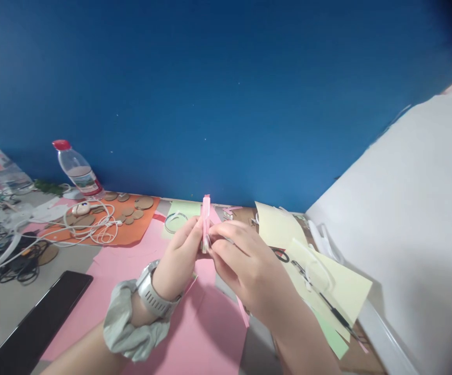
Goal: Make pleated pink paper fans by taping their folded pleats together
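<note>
A narrow folded strip of pink paper [206,216] stands upright between my two hands, above the pink sheets. My left hand [185,247] pinches its left side between thumb and fingers; a pale watch and a light green scrunchie circle that wrist. On the other side, the fingers of my right hand [241,255] close on the strip's lower end, where a small pale edge shows. The fingertips hide most of that lower part. Large pink paper [151,291] lies flat on the table under both hands.
Left are an orange sheet [142,229] with cardboard discs, a tangled white cable [111,224], a red-capped bottle [79,169] and a black flat device [42,323]. Right lie pale yellow sheets [343,276] and a dark thin tool [327,304]. A blue wall [210,104] stands behind.
</note>
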